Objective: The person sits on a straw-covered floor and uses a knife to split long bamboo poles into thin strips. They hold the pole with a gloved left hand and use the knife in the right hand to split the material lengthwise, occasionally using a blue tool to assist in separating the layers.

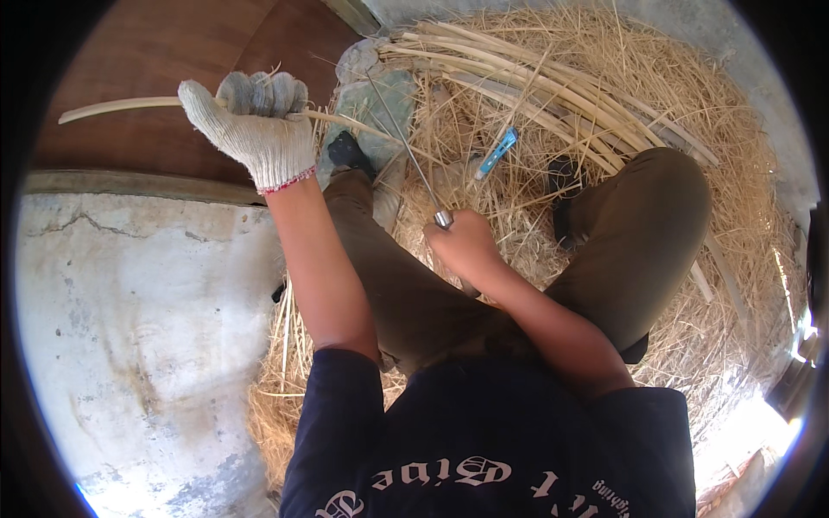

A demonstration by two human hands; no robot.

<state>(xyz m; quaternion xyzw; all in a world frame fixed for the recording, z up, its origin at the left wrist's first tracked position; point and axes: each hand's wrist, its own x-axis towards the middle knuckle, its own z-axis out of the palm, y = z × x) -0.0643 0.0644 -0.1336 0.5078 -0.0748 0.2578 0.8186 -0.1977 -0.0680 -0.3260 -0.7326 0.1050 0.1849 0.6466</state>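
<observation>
My left hand (250, 129), in a white knitted glove with a red cuff edge, is closed around a thin pale strip (121, 107) that looks like bamboo. One end of it sticks out to the left; the other runs right, towards the blade. My bare right hand (466, 246) grips a long, narrow knife (413, 158) with a metal collar, its blade pointing up and to the left. The knife's handle is mostly hidden in my fist. Between my feet, a blue utility knife (496, 153) lies on pale shavings (509, 220).
Long split strips (553, 82) lie in a bundle beyond my right knee, among heaped shavings. A greenish stone block (380, 99) stands near my left foot. At left are a cracked whitewashed wall (147, 319) and a brown panel (190, 60). A grey wall bounds the far right.
</observation>
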